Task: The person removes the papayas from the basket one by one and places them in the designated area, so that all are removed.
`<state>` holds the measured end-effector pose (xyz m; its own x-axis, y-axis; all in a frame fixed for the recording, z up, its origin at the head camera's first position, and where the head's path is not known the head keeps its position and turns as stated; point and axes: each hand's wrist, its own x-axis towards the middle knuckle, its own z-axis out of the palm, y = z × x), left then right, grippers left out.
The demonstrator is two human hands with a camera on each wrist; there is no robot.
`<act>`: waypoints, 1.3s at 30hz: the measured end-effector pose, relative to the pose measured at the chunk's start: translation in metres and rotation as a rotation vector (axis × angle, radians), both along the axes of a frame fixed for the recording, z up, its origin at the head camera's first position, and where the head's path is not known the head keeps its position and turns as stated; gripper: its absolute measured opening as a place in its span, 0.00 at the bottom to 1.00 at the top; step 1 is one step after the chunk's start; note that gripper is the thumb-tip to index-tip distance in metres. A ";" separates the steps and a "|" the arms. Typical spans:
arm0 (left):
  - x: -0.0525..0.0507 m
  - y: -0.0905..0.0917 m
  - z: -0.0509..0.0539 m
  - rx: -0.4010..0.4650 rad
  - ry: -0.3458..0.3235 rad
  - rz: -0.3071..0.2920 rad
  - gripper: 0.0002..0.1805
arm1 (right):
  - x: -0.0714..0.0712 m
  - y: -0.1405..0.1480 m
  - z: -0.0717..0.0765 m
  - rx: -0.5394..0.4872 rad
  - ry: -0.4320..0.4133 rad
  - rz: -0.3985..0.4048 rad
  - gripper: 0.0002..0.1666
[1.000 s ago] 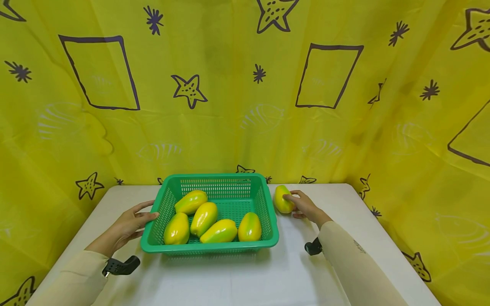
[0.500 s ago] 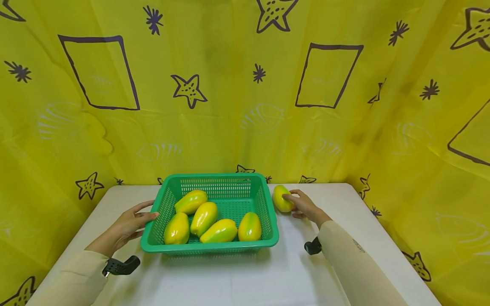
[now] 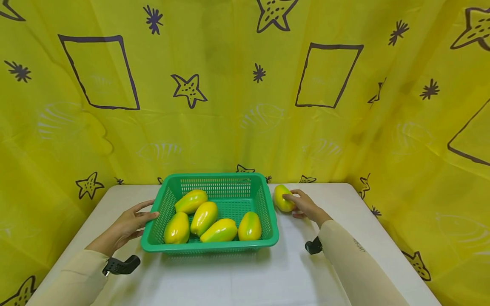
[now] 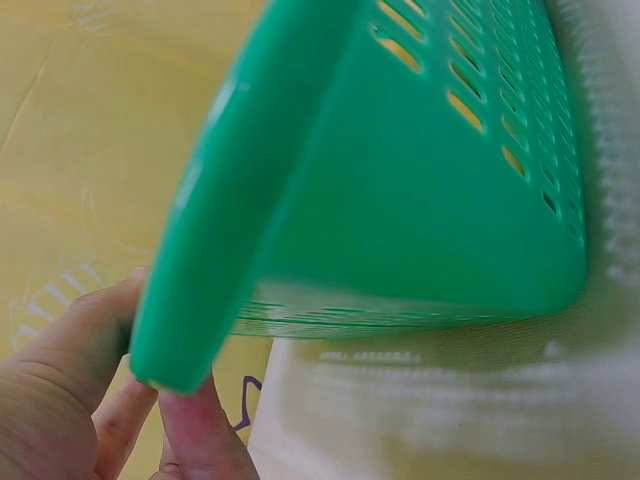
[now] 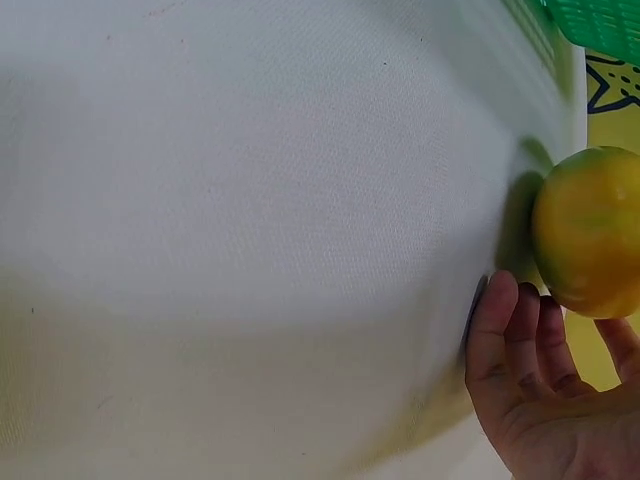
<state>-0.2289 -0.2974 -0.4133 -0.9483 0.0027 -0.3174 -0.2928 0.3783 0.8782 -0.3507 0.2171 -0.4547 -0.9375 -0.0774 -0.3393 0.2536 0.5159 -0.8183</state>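
Note:
A green plastic basket point(image 3: 210, 246) stands on the white table with several yellow-green fruits point(image 3: 218, 230) lying in it. At its left side the left hand point(image 3: 124, 226) holds the rim, thumb on top and fingers outside; the left wrist view shows this hand point(image 4: 80, 400) around the rim point(image 4: 215, 230). Just right of the basket, one more yellow-green fruit point(image 3: 283, 198) is on the table, with the right hand point(image 3: 306, 207) around its right side. In the right wrist view, the fingers and thumb of that hand point(image 5: 560, 400) are curved at the fruit point(image 5: 590, 230).
The white table point(image 3: 229, 280) extends in front of the basket and to both sides. A yellow curtain point(image 3: 229, 136) with dark star and frame drawings hangs behind the table and along its sides. Black wrist devices point(image 3: 121, 265) sit at both sleeves.
Both hands and the basket stay in place. The fruit at the right hand has shifted only very slightly.

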 end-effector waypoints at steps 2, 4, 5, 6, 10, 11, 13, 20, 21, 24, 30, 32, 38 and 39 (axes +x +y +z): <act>0.000 0.000 0.000 0.001 0.000 0.000 0.45 | 0.001 0.001 0.000 0.001 -0.005 -0.003 0.44; 0.000 0.000 0.000 0.002 0.000 -0.002 0.45 | 0.002 0.001 0.001 0.001 -0.011 -0.005 0.45; 0.000 0.000 0.000 0.001 0.001 -0.001 0.45 | 0.002 0.002 0.002 0.000 -0.014 -0.004 0.45; 0.000 0.000 -0.001 0.002 0.001 0.000 0.45 | 0.003 0.003 0.003 0.000 -0.016 -0.006 0.45; 0.000 0.000 -0.001 0.001 -0.001 0.000 0.46 | 0.003 0.007 0.005 0.018 -0.022 0.002 0.46; 0.000 -0.001 -0.001 0.001 -0.001 0.002 0.46 | 0.003 0.008 0.006 0.023 -0.023 0.001 0.46; 0.000 -0.001 -0.002 -0.001 -0.001 0.001 0.46 | 0.003 0.009 0.006 0.033 -0.025 0.002 0.47; 0.000 -0.002 -0.004 0.013 0.011 -0.005 0.46 | 0.003 0.016 0.012 0.046 -0.022 0.012 0.48; 0.000 -0.002 -0.004 0.014 0.012 -0.005 0.46 | 0.004 0.017 0.014 0.046 -0.020 0.015 0.48; -0.001 -0.002 -0.004 0.011 0.012 -0.005 0.46 | 0.004 0.022 0.021 0.051 -0.004 0.033 0.48; -0.001 -0.001 -0.003 0.005 0.001 -0.003 0.46 | 0.002 0.029 0.039 0.149 0.064 0.081 0.49; -0.001 0.000 -0.003 0.003 -0.001 -0.004 0.46 | 0.001 0.028 0.047 0.203 0.106 0.112 0.48; -0.001 -0.001 -0.002 0.007 -0.002 -0.002 0.47 | -0.001 0.015 0.072 0.292 0.259 0.217 0.43; -0.001 -0.001 -0.002 0.009 -0.002 -0.002 0.47 | -0.001 0.013 0.076 0.306 0.283 0.234 0.43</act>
<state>-0.2297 -0.2980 -0.4151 -0.9476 0.0072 -0.3193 -0.2939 0.3713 0.8808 -0.3517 0.2296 -0.3789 -0.9657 -0.2335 -0.1134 -0.1086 0.7604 -0.6403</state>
